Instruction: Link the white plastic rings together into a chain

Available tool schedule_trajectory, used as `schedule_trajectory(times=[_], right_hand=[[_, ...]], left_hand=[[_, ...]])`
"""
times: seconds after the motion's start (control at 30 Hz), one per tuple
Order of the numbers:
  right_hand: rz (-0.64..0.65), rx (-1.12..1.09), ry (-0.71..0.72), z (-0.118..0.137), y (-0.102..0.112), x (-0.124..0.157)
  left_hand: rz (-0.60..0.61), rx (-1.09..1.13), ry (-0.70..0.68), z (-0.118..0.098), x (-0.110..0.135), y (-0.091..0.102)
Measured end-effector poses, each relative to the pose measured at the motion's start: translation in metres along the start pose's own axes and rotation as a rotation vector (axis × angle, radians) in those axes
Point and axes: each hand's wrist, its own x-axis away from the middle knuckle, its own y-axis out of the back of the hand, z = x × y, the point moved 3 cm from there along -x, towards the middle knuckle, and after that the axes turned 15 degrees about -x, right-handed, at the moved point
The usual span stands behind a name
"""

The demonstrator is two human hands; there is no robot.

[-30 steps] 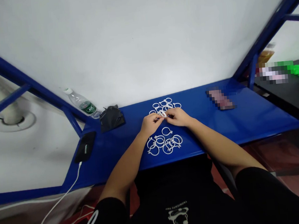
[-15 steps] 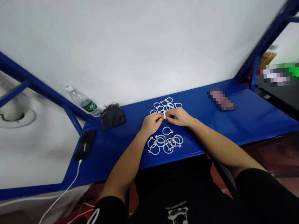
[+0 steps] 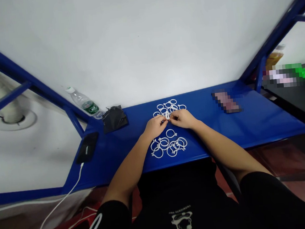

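Observation:
A white plastic ring is pinched between my two hands, seen nearly edge-on. My left hand grips its left side with thumb and fingertips closed. On the other side, the closed fingers of my right hand hold it too. Behind the hands lies a cluster of white rings, partly covered by my fingers. Nearer to me, several open-ended rings with small clasp tips overlap each other. A single ring lies just in front of my hands.
All this lies on a blue table. To the left are a water bottle, a black plastic bag and a black power bank with a white cable. A blurred-out flat object is at the right. A white wall stands behind.
The ring between my fingers has turned slightly, so more of its loop shows. Both hands stay in nearly the same place, and the loose rings lie as before.

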Motion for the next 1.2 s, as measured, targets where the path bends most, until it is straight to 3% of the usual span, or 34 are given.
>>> schedule_trajectory(times=[0.23,0.43,0.63,0.73,0.93,1.2], right_hand=[[-0.213,0.003,-0.149,-0.006,0.012,0.000],[-0.173,-0.004,-0.160,-0.004,0.005,-0.001],[-0.112,-0.021,-0.120,-0.004,0.002,-0.001],[-0.089,-0.033,-0.082,-0.005,0.002,-0.002],[-0.031,-0.101,0.020,0.001,0.001,-0.001],[-0.041,-0.085,0.046,-0.002,-0.002,-0.001]], left_hand=[[0.133,0.031,-0.180,-0.012,0.007,-0.001],[0.288,0.021,-0.183,-0.019,0.008,-0.008],[0.280,-0.050,-0.128,-0.011,0.005,-0.009],[0.214,-0.096,-0.099,-0.009,0.004,-0.005],[-0.094,-0.110,0.122,-0.002,0.000,0.011],[-0.165,-0.041,0.093,0.000,0.001,0.006]])
